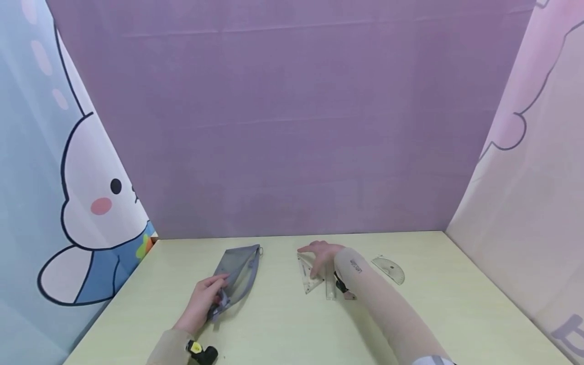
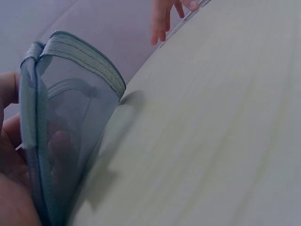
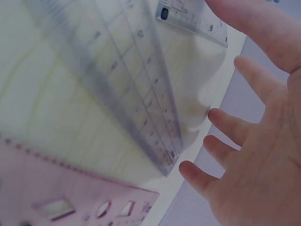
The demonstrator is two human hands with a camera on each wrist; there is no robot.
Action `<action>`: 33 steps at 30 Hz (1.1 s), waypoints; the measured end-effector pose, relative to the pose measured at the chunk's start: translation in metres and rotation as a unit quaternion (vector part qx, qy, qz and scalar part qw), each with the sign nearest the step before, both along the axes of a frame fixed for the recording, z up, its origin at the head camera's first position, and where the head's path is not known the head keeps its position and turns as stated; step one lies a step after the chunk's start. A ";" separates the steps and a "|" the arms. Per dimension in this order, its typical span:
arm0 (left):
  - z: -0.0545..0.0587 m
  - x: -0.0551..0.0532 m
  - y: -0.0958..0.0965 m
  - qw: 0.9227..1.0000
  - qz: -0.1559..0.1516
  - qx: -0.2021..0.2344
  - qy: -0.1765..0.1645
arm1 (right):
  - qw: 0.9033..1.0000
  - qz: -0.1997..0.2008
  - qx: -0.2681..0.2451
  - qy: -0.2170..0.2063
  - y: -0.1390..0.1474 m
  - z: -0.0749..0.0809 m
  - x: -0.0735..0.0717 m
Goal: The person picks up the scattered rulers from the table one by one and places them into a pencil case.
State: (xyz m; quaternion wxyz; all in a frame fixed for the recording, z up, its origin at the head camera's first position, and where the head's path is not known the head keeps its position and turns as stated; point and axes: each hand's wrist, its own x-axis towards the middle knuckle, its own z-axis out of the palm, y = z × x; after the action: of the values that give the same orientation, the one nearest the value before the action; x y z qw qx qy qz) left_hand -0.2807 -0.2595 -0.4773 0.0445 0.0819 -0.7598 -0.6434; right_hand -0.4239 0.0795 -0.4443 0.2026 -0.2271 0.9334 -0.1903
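Note:
A grey-blue mesh zipper pouch [image 1: 232, 268] stands on the left of the table, its mouth gaping. My left hand [image 1: 204, 300] pinches its near edge, and in the left wrist view the fingers and thumb show on both sides of the pouch [image 2: 84, 108]. My right hand [image 1: 323, 253] is spread over a clear set square [image 1: 308, 283], its fingers straight and apart. Beside that lie a clear ruler [image 1: 330, 288] and a pink stencil-like piece [image 3: 80, 193], mostly covered by the right forearm in the head view. The right wrist view shows the ruler [image 3: 134, 80] beside the open palm.
A clear protractor [image 1: 390, 268] lies to the right of the right forearm. The pale yellow table [image 1: 456, 304] meets a purple cloth backdrop [image 1: 292, 126] at its far edge. Printed curtains [image 1: 91, 203] hang at both sides.

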 end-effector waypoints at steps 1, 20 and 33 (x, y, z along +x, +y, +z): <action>0.000 0.001 0.000 1.000 0.000 0.002 -0.002 | 1.000 0.004 0.002 -0.001 0.000 0.000 0.000; 0.001 0.005 -0.007 1.000 0.001 -0.003 -0.017 | 1.000 0.010 0.014 0.018 -0.014 0.011 0.021; 0.001 0.004 -0.008 1.000 0.003 -0.004 -0.018 | 1.000 0.010 0.009 0.024 -0.017 0.010 0.019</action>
State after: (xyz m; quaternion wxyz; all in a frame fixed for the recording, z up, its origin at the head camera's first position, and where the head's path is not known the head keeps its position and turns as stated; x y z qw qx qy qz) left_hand -0.2767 -0.2677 -0.4759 0.0329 0.0958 -0.7628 -0.6387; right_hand -0.4046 0.0629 -0.4341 0.1842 -0.2387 0.9374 -0.1745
